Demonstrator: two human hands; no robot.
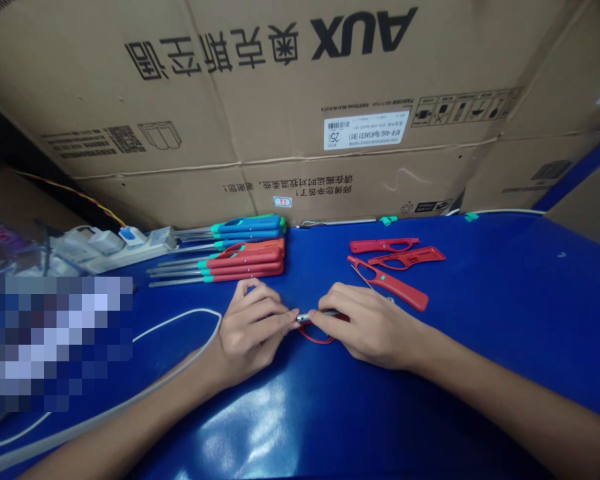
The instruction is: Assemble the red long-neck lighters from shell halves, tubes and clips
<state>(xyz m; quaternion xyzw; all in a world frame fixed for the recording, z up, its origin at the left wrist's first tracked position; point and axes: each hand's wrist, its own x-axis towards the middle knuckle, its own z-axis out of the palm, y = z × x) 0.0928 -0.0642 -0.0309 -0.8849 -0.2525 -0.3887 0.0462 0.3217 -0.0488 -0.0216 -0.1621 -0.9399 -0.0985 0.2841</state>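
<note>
- My left hand (pixel 253 331) and right hand (pixel 367 327) grip closed on a metal tube (pixel 305 318), seemingly a lighter nozzle.
- A red casing (pixel 316 339) sits beneath, on the blue bench (pixel 480 373).
- The carton (pixel 280 133) behind reads "AUX", upside down.

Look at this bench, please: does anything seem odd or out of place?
The cardboard box behind the bench is upside down: its AUX lettering and label read inverted. Also, one red shell lies slanted toward the hands, out of line with the two other red shells.
</note>
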